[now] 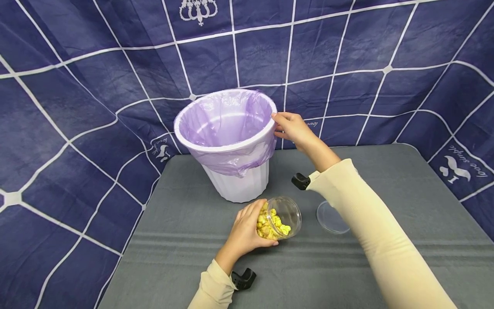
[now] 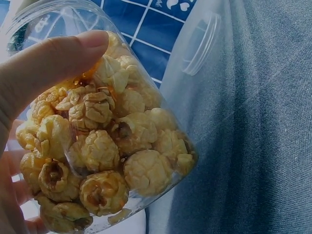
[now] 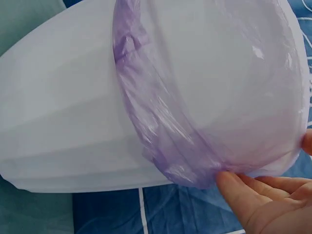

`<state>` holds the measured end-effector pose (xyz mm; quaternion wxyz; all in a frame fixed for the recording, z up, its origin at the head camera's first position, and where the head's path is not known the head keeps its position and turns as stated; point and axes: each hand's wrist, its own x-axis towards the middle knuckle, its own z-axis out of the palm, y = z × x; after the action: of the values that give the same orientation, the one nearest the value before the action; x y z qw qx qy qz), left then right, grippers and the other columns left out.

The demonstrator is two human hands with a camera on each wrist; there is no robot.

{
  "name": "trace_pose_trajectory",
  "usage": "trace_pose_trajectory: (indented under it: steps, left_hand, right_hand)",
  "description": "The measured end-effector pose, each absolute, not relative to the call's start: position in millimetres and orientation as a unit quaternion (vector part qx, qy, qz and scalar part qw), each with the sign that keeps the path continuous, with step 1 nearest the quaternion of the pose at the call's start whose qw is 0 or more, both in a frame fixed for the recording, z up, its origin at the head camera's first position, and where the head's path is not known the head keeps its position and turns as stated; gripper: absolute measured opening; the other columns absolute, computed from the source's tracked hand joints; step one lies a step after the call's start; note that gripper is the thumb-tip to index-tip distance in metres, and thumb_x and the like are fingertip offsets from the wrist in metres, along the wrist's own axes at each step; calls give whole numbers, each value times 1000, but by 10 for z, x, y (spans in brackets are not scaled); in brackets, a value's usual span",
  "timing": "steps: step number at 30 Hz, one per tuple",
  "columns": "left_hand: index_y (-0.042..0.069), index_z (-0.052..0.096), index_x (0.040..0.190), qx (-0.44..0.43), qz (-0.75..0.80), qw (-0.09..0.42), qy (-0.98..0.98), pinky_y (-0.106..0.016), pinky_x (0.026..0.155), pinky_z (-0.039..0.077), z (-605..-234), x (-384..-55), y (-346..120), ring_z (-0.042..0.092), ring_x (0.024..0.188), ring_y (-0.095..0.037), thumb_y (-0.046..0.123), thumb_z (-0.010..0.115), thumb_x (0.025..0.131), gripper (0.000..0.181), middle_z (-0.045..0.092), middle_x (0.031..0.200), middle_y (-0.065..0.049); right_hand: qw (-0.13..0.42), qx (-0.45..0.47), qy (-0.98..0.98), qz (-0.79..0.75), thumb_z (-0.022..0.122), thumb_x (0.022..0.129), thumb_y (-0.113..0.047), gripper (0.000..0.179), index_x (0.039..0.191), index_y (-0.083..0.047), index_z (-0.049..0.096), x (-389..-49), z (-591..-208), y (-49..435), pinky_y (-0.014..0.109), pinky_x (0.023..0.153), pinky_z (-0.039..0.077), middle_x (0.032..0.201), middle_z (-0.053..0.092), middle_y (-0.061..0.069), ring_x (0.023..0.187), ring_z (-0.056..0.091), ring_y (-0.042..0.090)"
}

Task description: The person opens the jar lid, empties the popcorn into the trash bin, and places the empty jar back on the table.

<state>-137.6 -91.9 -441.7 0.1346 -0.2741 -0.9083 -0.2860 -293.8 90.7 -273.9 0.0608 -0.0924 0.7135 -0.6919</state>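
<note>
My left hand [image 1: 245,229] holds a clear plastic jar [image 1: 291,210] of popcorn around its body. The jar lies tilted close over the table, its mouth toward the right. Yellow popcorn [image 2: 97,151] fills much of it, seen through the wall in the left wrist view. My right hand [image 1: 293,128] grips the right side of a white trash bin [image 1: 241,186] at its rim. A translucent purple bin liner [image 3: 161,126] is folded over that rim, and the fingertips [image 3: 229,180] press its outer fold. Inside the bin, only the liner and pale walls show.
A clear round lid [image 1: 332,218] lies on the grey table cover [image 1: 301,274], partly beneath my right sleeve [image 1: 370,223]. Behind the bin hangs a blue cloth [image 1: 328,51] with white lines. Each wrist carries a black strap mount [image 1: 244,279].
</note>
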Motion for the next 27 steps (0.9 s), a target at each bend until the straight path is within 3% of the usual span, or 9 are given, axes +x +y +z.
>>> trace_pose_trajectory:
  steps: [14, 27]
  left_hand:
    - [13, 40, 130, -241, -335, 184, -892, -41, 87, 38, -4427, -1355, -1027, 46, 109, -21, 47, 85, 44, 103, 48, 125, -1]
    - [18, 36, 135, -205, -421, 203, -860, -46, 85, 41, -4100, -1292, -1202, 47, 107, -21, 39, 87, 45, 106, 50, 121, -5]
  right_hand:
    - [83, -72, 669, -735, 45, 94, -18, 44, 124, 13, 42, -2928, -2727, 820, 33, 87, 44, 102, 49, 12, 96, 52, 22]
    - [77, -53, 674, -733, 47, 93, -19, 44, 123, 13, 44, -2928, -2715, 837, 33, 86, 44, 94, 49, 9, 90, 52, 18]
